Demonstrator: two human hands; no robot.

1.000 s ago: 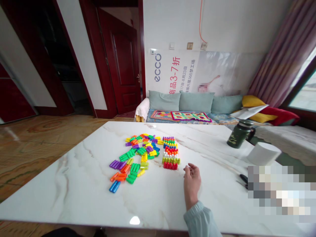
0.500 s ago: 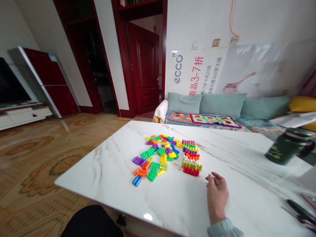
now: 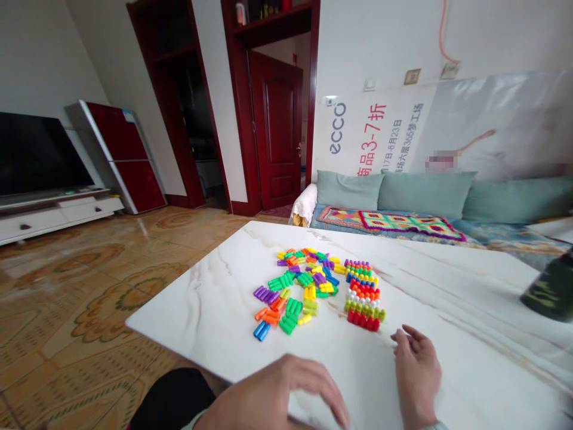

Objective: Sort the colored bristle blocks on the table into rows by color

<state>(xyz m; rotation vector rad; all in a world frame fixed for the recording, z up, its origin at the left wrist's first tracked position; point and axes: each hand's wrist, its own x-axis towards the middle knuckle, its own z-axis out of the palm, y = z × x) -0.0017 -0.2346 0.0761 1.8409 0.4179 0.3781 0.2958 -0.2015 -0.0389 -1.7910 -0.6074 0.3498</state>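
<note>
Head view: red pegs (image 3: 363, 320) sit just beside the loosely parted right grip (image 3: 417, 365); left grip (image 3: 266, 389) gapes.

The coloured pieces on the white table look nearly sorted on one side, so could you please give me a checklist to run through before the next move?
1. Pieces in the rows lined up: ok, red at the near end.
2. Loose pieces clear of the table edge: ok.
3. Loose pieces apart from the rows: cannot tell; yellow ones lie close at the far end.
4. Right hand free: cannot tell; no piece shows, but its fingers are curled.
5. Left hand fully in view: not ok, the lower edge cuts it off.
6. Camouflage mug away from the rows: ok.
</note>
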